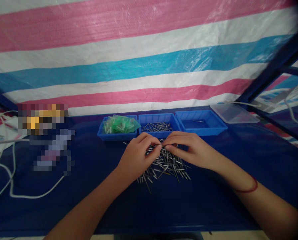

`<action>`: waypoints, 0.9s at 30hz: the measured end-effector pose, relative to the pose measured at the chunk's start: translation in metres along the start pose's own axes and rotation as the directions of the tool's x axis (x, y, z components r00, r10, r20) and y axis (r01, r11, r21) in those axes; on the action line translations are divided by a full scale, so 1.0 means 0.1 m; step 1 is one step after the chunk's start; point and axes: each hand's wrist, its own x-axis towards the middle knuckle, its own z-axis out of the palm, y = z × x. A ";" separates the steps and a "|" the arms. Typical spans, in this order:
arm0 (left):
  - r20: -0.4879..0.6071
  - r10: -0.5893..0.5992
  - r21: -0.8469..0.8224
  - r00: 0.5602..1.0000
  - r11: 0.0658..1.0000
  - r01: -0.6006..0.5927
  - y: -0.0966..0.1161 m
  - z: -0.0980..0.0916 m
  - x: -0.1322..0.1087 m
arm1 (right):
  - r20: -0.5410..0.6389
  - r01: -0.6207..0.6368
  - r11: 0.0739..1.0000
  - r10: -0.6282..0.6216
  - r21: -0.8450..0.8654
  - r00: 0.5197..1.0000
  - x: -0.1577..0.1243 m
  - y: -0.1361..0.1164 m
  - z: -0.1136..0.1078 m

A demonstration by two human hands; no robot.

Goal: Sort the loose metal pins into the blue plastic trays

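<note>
A heap of small metal pins (166, 166) lies on the dark blue table (189, 200). My left hand (139, 155) rests over its left side, fingers curled and pinched on a bunch of pins. My right hand (189, 148) meets it fingertip to fingertip above the heap, fingers pressed together on a pin. Behind the hands stand three blue trays: the left tray (102, 133) holds green plastic pieces (120, 124), the middle tray (144, 118) holds more pins, the right tray (214, 125) holds one pin.
A clear plastic lid (234, 113) lies at the back right. White cables (11, 186) loop across the table's left side beside a blurred-out item (49, 140). A striped pink, white and blue tarp (139, 60) hangs behind. A blue frame post (271, 70) rises at right.
</note>
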 end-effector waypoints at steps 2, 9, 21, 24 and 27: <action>-0.032 -0.018 -0.069 0.999 0.997 0.015 0.01 0.02 -0.01 | 0.000 -0.032 0.999 0.032 0.024 0.999 0.01 -0.01 0.01; -0.084 -0.068 -0.184 0.994 0.982 0.052 0.03 0.05 -0.03 | 0.027 -0.031 0.994 0.029 0.101 0.999 0.02 -0.03 0.03; -0.104 -0.010 -0.182 0.995 0.983 -0.009 0.03 0.01 -0.02 | -0.019 -0.068 0.990 0.071 0.123 0.997 0.01 0.02 0.03; -0.117 -0.007 -0.168 0.993 0.986 -0.013 0.01 0.00 -0.01 | -0.102 -0.094 0.989 0.105 0.110 0.989 0.01 0.02 0.01; -0.116 -0.004 -0.158 0.993 0.987 -0.015 -0.02 0.01 -0.01 | -0.172 -0.096 0.987 0.118 0.129 0.978 0.01 0.02 -0.02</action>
